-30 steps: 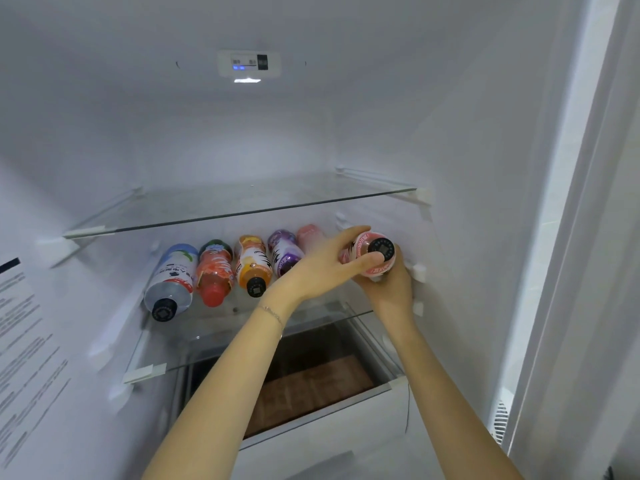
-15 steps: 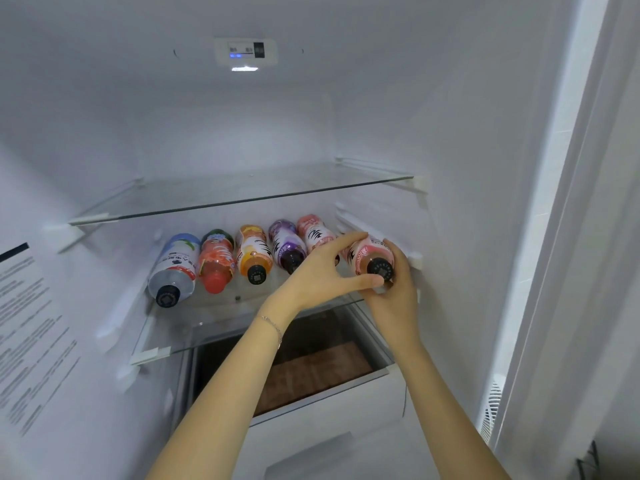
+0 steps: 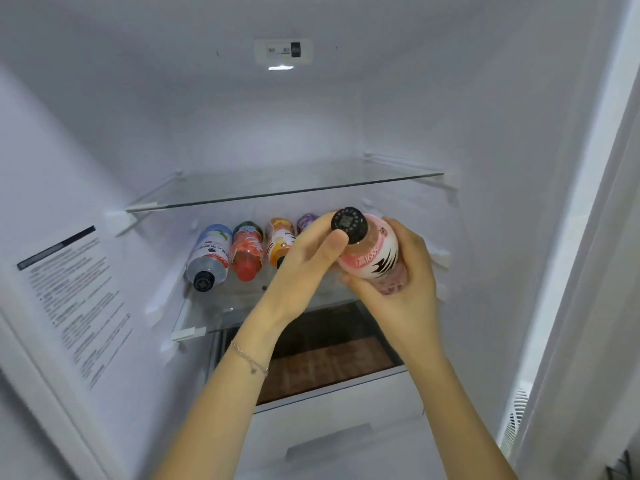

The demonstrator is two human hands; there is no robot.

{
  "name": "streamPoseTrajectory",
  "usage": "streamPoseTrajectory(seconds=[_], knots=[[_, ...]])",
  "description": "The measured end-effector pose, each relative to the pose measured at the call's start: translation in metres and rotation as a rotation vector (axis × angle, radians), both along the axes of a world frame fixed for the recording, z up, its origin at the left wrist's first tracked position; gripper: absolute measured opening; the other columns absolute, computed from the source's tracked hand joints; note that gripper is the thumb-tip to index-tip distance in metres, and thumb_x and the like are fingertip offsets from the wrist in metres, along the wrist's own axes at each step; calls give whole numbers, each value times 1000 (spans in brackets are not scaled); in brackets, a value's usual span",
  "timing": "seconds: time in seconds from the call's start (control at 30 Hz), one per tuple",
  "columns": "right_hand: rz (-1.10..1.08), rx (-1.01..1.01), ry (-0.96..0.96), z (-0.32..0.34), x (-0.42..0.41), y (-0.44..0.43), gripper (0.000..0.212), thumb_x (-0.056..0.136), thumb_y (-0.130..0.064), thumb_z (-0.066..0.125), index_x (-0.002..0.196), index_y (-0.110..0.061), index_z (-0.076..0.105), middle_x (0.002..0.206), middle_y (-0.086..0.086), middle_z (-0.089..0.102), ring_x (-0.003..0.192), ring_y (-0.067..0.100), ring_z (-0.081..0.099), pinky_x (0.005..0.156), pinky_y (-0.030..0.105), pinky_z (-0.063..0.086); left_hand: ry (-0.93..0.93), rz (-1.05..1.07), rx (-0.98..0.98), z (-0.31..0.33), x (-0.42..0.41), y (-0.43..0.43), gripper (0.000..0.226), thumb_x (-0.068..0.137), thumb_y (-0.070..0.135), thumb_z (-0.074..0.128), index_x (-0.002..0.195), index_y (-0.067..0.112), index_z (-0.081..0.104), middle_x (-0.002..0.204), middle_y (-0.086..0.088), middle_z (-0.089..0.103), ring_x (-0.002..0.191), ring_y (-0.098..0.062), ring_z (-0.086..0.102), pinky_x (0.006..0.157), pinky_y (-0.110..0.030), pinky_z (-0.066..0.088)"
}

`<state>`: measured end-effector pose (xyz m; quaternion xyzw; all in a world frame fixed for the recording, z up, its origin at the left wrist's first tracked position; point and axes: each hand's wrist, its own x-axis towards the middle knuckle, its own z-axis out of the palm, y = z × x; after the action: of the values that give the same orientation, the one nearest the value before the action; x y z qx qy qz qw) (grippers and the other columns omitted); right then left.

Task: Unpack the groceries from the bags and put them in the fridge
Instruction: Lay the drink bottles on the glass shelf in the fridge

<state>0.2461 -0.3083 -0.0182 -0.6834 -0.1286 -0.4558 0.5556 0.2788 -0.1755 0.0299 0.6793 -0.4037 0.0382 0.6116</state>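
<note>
I hold a pink bottle (image 3: 375,258) with a black cap tilted up in front of the lower glass shelf (image 3: 221,308) of the open fridge. My right hand (image 3: 405,282) grips its body from below and the right. My left hand (image 3: 308,258) lies against its neck, thumb beside the cap. On the shelf lie a blue-and-white bottle (image 3: 209,258), a red bottle (image 3: 246,254), an orange bottle (image 3: 281,242) and a purple bottle (image 3: 306,221), caps toward me. My left hand hides anything further right on the shelf.
An upper glass shelf (image 3: 284,194) hangs above the bottles. Below is an open white drawer (image 3: 332,403) showing a brown bottom. A printed label (image 3: 72,306) is on the left wall. The fridge's right wall (image 3: 485,202) is close to my right hand.
The pink bottle was lying at the right end of the shelf row; now both hands have lifted it off the shelf toward me and tipped its cap upward. The view moved closer.
</note>
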Motion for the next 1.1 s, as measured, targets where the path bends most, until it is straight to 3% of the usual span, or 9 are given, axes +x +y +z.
streamPoseTrajectory(seconds=[0.1,0.23,0.43,0.57,0.7,0.87,1.0,1.1], knots=[[120,-4,72,0,-7,2,71,64,-21,88,125,-31,53,120,-12,58,113,5,57,87,16,50,-15,23,42,-1,-3,13,44,75,64,52,113,42,54,105,36,63,106,11,57,83,-7,45],[288,-52,175,-13,-18,6,75,58,-38,84,126,-30,53,118,-16,61,111,6,59,84,15,50,-26,52,113,-8,-12,37,35,73,72,58,106,59,61,112,30,64,110,5,58,88,-13,47],[486,-206,341,-37,-21,12,75,62,-16,90,126,-27,53,117,-14,61,110,11,60,83,18,51,79,57,169,-40,-29,72,77,74,74,58,122,14,59,115,0,67,108,-20,65,80,-34,58],[534,-333,420,-56,-13,19,75,60,-16,91,124,-31,55,119,-14,60,113,12,58,88,19,50,171,134,150,-70,-36,89,66,75,68,64,115,16,61,112,-2,67,107,-22,66,85,-42,57],[548,-476,461,-75,-3,23,76,61,-23,91,126,-38,54,120,-20,58,117,7,52,94,17,46,239,154,226,-93,-37,106,60,72,48,71,122,17,57,119,3,66,114,-17,62,90,-36,54],[564,-553,451,-92,18,34,72,65,-18,88,126,-35,54,122,-21,56,119,-2,46,95,8,39,298,200,228,-112,-35,112,63,70,41,74,126,20,54,121,8,64,117,-11,60,89,-30,54],[532,-532,522,-115,38,39,77,67,-20,88,132,-39,51,128,-18,41,118,1,45,100,24,47,326,291,225,-132,-26,111,62,68,42,78,123,28,54,122,6,63,115,-10,62,93,-34,54],[530,-526,551,-128,48,42,80,69,-18,86,135,-42,48,126,-17,42,117,5,48,99,30,50,305,334,274,-139,-21,110,55,74,31,83,120,35,53,125,7,59,114,-7,61,90,-26,54]])
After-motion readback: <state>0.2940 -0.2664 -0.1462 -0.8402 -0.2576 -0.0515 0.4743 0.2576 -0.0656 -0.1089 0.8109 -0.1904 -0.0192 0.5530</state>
